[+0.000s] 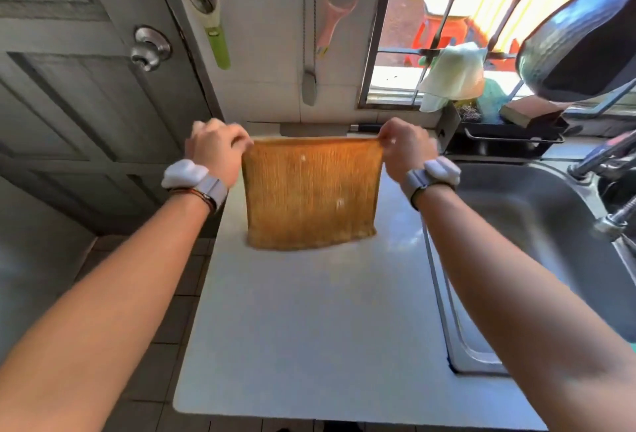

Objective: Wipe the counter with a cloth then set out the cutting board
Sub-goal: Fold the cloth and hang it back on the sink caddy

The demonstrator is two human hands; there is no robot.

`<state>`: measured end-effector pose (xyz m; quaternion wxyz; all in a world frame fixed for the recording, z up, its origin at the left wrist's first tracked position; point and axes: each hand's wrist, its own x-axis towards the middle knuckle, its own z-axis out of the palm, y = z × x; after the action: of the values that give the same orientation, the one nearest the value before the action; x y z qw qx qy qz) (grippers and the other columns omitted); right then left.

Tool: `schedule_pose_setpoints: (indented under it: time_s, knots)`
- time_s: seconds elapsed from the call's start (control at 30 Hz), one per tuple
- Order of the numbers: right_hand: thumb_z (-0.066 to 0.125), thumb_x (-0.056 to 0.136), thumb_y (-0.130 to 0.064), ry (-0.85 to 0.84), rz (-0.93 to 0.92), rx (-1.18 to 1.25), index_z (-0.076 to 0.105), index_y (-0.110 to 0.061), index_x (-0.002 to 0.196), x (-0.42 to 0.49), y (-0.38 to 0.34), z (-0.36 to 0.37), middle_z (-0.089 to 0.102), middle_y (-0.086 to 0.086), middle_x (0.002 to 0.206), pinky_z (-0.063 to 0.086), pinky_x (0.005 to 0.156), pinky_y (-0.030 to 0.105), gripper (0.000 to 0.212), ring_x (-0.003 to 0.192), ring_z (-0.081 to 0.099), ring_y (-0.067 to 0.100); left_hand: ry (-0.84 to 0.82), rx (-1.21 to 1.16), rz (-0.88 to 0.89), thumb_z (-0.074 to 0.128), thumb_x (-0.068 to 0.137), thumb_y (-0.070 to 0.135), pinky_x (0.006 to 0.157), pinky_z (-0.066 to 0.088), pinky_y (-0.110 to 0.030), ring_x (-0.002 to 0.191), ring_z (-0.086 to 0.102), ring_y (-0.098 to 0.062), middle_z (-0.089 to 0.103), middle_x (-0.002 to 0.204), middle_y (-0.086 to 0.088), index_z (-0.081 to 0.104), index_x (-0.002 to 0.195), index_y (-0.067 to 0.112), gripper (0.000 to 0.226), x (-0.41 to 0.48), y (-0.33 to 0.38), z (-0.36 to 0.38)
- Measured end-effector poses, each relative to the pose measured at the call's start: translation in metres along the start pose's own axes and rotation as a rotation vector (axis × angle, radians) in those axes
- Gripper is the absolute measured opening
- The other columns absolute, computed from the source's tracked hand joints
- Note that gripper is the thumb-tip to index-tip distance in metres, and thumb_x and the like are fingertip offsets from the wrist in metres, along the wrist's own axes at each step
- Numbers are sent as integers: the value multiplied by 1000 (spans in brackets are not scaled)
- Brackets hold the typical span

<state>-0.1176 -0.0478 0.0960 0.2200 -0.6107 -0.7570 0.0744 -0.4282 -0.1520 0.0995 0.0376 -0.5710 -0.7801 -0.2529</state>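
Home kitchen. White counter [309,311] beneath both hands; stainless steel sink [537,225] with faucet [599,160] just right of the right hand. Green peeler [211,24] and pink peeler [335,8] hanging on the wall above the hands. Dark pan [581,43] on a dish rack [509,135], upper right. Barred window [447,18] beyond the right hand; grey panelled door [86,87] with knob [150,48] left of the left hand.

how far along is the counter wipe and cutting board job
Early on. Nothing looks finished. In hand: the left hand and right hand each pinch a top corner of the orange cloth, hanging spread above the white counter. Left: wiping, then setting out a cutting board; none is clearly visible.
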Motion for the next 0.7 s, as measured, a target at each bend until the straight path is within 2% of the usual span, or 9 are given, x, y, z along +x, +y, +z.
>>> schedule_pose_setpoints:
  time_s: [0.1, 0.2, 0.27, 0.33, 0.4, 0.5, 0.57, 0.63, 0.7]
  knots:
    - [63, 81, -17, 158, -85, 216, 69, -27, 90, 9, -1, -41, 74, 4, 86, 53, 78, 43, 15, 86, 65, 33, 158, -143, 112, 65, 87, 32, 85, 44, -41, 98, 56, -35, 70, 94, -8, 74, 88, 21, 14, 4, 9, -43]
    - [71, 80, -5, 193, -210, 285, 72, -22, 86, -40, 13, -55, 64, -9, 77, 51, 76, 37, 18, 81, 63, 28, 169, -159, 200, 73, 85, 22, 84, 48, -43, 95, 58, -33, 73, 89, -4, 75, 87, 16, 6, -41, 13, -51]
    - [75, 79, 1, 149, -246, 250, 75, -17, 86, -83, 25, -46, 64, -13, 77, 53, 75, 42, 19, 81, 63, 30, 119, -148, 221, 77, 81, 14, 81, 50, -46, 91, 61, -36, 74, 84, -6, 77, 85, 12, 5, -79, 6, -42]
    - [76, 77, 6, 92, -271, 171, 77, -15, 83, -129, 37, -32, 70, -1, 72, 54, 71, 47, 22, 77, 65, 33, 54, -113, 246, 75, 78, 9, 77, 49, -47, 87, 63, -36, 74, 80, -6, 78, 82, 10, 5, -120, -6, -26]
    - [78, 74, 9, 22, -338, 74, 76, -19, 81, -182, 47, -15, 69, 1, 65, 55, 63, 45, 29, 72, 66, 33, 2, -103, 262, 68, 74, 9, 77, 45, -41, 87, 60, -28, 74, 75, -4, 78, 77, 11, 11, -166, -22, -8]
    - [74, 75, -1, -91, -384, -22, 75, -26, 84, -270, 56, 0, 74, -9, 74, 56, 64, 40, 26, 78, 70, 29, -126, -85, 304, 58, 71, 11, 72, 32, -34, 85, 46, -15, 73, 72, 2, 77, 77, 20, 22, -250, -51, 10]
    - [59, 88, -11, -117, -384, 1, 74, -27, 86, -317, 62, -1, 74, -17, 84, 55, 63, 38, 22, 78, 68, 26, -182, -116, 286, 60, 71, 9, 75, 33, -32, 86, 46, -13, 73, 76, 6, 72, 87, 30, 28, -299, -69, 10]
    - [60, 91, -14, -163, -360, 25, 73, -29, 85, -355, 61, -10, 72, -21, 86, 53, 64, 35, 21, 78, 65, 22, -159, -171, 290, 57, 86, 19, 77, 34, -31, 87, 48, -12, 71, 78, 11, 63, 93, 34, 18, -337, -81, -1]
    - [79, 73, -1, -245, -301, 62, 72, -29, 84, -383, 57, -23, 69, -25, 84, 52, 65, 35, 31, 78, 61, 18, -148, -212, 283, 45, 97, 41, 78, 37, -31, 86, 49, -9, 69, 77, 14, 67, 88, 35, 24, -361, -89, -18]
